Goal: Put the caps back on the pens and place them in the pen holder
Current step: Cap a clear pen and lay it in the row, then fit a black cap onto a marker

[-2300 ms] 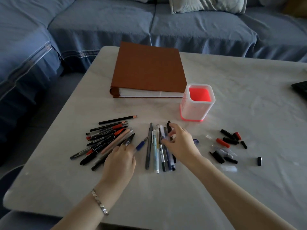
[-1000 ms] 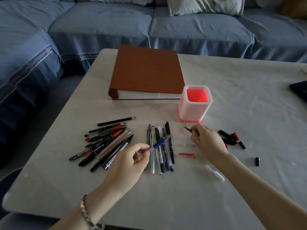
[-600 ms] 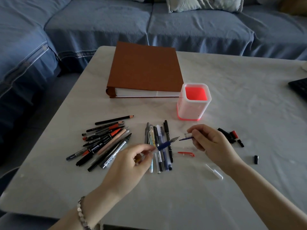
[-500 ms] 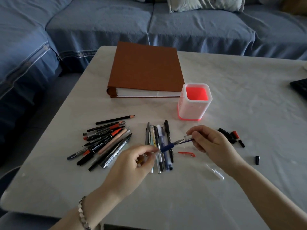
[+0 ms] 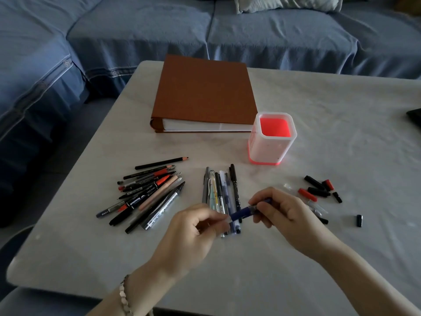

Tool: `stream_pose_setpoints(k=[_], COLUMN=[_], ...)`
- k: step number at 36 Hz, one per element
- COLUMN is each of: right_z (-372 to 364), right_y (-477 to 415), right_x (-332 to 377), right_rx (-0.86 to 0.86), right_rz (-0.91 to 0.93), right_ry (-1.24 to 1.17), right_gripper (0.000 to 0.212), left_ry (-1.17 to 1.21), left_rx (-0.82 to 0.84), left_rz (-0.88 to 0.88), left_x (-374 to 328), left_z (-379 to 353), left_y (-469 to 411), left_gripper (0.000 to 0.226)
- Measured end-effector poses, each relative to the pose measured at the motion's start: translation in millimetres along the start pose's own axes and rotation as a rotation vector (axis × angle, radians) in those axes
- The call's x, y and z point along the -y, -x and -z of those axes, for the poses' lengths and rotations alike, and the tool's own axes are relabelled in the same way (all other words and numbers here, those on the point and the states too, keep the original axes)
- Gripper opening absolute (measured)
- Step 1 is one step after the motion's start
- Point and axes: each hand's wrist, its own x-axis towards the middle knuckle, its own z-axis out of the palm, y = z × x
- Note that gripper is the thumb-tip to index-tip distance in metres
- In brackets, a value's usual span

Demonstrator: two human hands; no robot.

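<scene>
My left hand (image 5: pixel 193 233) pinches the rear of a blue pen (image 5: pixel 242 212) held just above the table. My right hand (image 5: pixel 281 212) grips a clear cap with a blue clip that sits over the pen's front end. Under the hands lies a row of several pens (image 5: pixel 219 190). A fanned pile of pens and pencils (image 5: pixel 150 192) lies to the left. Loose black and red caps (image 5: pixel 319 190) are scattered to the right. The white pen holder (image 5: pixel 272 142) with a red inside stands upright behind them with nothing in it.
A brown binder (image 5: pixel 202 94) lies flat at the back, touching the holder's left side. One black cap (image 5: pixel 359 220) lies alone at the right. A dark object (image 5: pixel 415 117) pokes in at the right edge. A blue sofa (image 5: pixel 205 30) surrounds the table (image 5: pixel 341 110).
My left hand picked the blue pen out of the row and lifted it. My right hand took a clear cap from the right, brought it to the tip and slid it on.
</scene>
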Motion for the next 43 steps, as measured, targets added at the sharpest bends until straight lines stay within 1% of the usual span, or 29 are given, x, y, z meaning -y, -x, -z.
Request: stream_pose_setpoints(k=[1,3,5,7,8,10,12,13,15,16,17,18,20,23,25,27,29,32,34,36,39,43], right_z=[-1.3,-5.7,-11.2,-17.1,-19.6,-23.8,-25.9,-26.1,-24.2,-21.9,-19.3,-16.8,-13.5,-15.4,-21.0,-27.8,-34.5,-39.5,-36.0,-26.2,-3.6,27.6], right_y=[0.8,1.6,0.8,-2.6,-5.2,-10.6,-15.3,-17.0,-20.5,-22.7,-25.3,-28.6,-36.3,-50.3,-60.5,-69.3,-74.9,-76.4,-71.6,-61.7,-40.1,-9.1], right_x=[-0.6,-1.9,-1.2,-0.5,-0.4,-2.3,-6.0,-7.7,-10.7,-12.1,-13.4,-14.4,-16.3,-18.1,-21.1,-25.3,-29.8,-33.0,-34.9,-36.4,-41.6,-54.4], right_rx=[-0.007,-0.052,-0.123,-0.179,-0.194,-0.204,-0.233,-0.253,-0.291,-0.303,-0.312,-0.318,-0.334,-0.372,-0.382,-0.348,-0.29,-0.231,-0.238,-0.262,-0.296,-0.375], right_rz=[0.004,0.024,0.047,0.023,-0.021,-0.118,-0.168,-0.185,-0.225,-0.249,-0.273,-0.296,-0.325,-0.274,-0.205,-0.189,-0.205,-0.196,-0.187,-0.15,-0.116,-0.227], right_ry=[0.013,0.001,-0.066,-0.234,-0.354,-0.544,-0.563,-0.542,-0.496,-0.483,-0.472,-0.457,-0.39,-0.209,-0.058,0.087,0.186,0.218,0.269,0.354,0.526,0.719], right_gripper=[0.026,0.025,0.017,0.01,0.01,0.014,0.02,0.023,0.025,0.025,0.025,0.025,0.025,0.022,0.019,0.018,0.029,0.051,0.056,0.048,0.031,0.021], left_ry=[0.048,0.187,0.336,0.38,0.35,0.174,-0.162,-0.36,-0.679,-0.782,-0.851,-0.891,-0.97,-1.067,-1.078,-1.052,-1.049,-1.001,-0.91,-0.815,-0.638,-0.521], left_rx=[0.012,0.067,0.137,0.174,0.178,0.128,0.028,-0.03,-0.136,-0.174,-0.191,-0.184,-0.158,-0.143,-0.142,-0.117,-0.097,-0.087,-0.128,-0.175,-0.23,-0.229], left_rz=[0.066,0.214,0.33,0.344,0.319,0.205,0.042,-0.024,-0.112,-0.095,-0.045,0.011,0.086,0.097,0.107,0.129,0.137,0.164,0.167,0.153,0.083,0.007], left_x=[-1.4,-4.3,-7.8,-11.3,-12.0,-8.5,5.5,14.5,32.3,39.5,47.5,53.7,59.8,61.2,60.4,59.3,59.9,57.9,54.0,48.4,39.5,31.2], left_z=[-0.4,1.2,2.0,0.8,-0.3,-0.2,4.9,10.0,22.4,27.3,31.6,35.6,40.5,39.7,37.2,33.9,30.5,26.9,25.8,23.6,18.5,14.5], left_y=[0.0,-1.0,-3.5,-6.9,-8.7,-12.8,-16.0,-17.9,-19.2,-18.7,-17.9,-17.0,-14.4,-11.1,-10.2,-10.9,-12.1,-13.1,-14.1,-16.7,-19.3,-17.0], left_gripper=[0.018,0.019,0.019,0.023,0.025,0.026,0.032,0.029,0.01,0.01,0.018,0.022,0.023,0.025,0.025,0.025,0.024,0.017,0.009,0.016,0.03,0.022])
